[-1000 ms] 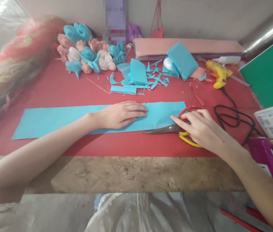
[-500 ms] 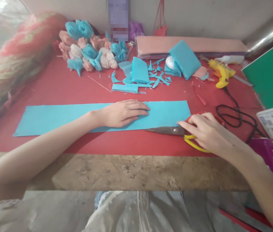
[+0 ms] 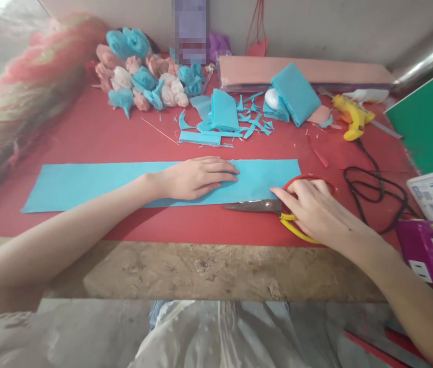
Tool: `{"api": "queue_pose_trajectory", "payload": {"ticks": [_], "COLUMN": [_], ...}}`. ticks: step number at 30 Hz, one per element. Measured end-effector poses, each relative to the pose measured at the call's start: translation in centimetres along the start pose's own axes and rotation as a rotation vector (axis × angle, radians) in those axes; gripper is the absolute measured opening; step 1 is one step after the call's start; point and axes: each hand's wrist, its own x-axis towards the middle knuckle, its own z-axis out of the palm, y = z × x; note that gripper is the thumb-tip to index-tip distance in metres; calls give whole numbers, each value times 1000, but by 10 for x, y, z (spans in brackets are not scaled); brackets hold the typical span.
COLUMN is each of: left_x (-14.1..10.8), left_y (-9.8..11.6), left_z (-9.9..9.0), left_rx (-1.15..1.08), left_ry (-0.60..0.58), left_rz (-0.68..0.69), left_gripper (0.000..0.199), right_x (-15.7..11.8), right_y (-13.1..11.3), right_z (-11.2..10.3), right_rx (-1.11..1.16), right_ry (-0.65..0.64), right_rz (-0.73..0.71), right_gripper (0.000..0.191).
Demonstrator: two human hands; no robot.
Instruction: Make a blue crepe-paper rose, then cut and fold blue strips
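A long strip of blue crepe paper (image 3: 97, 181) lies across the red-covered table. My left hand (image 3: 195, 179) rests palm down on it, right of its middle, with the fingers stretched out. My right hand (image 3: 312, 207) is closed around the handles of a pair of scissors (image 3: 255, 205) with red and yellow grips. Their blades point left along the strip's near edge at its right part. Part of the blades seems to lie under the paper. The right thumb and index finger partly hide the handles and the strip's right corner.
Blue, pink and white paper flowers (image 3: 143, 79) sit at the back left. Behind the strip lie blue scraps (image 3: 253, 125) and folded blue paper (image 3: 224, 110). A yellow glue gun (image 3: 354, 120) with a black cord (image 3: 379, 189) and a purple power strip (image 3: 419, 245) are at the right.
My right hand has moved left with the scissors along the strip's near edge. My left hand has stayed flat on the paper. The view has shifted slightly.
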Motion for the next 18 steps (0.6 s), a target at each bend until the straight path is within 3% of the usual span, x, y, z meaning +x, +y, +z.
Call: {"api": "queue_pose_trajectory", "payload": {"ticks": [13, 18], "left_x": [1, 1], "left_y": [1, 2], "left_z": [0, -1], "left_rx": [7, -2], "left_ry": [9, 2], "left_rz": [13, -2], "left_gripper": [37, 37], "right_x": [25, 22], "right_y": [0, 3], "right_z": [-10, -11], "right_rx": [97, 117], "right_ry": [-7, 80], "right_rz": [-34, -99], "right_gripper": [40, 31]}}
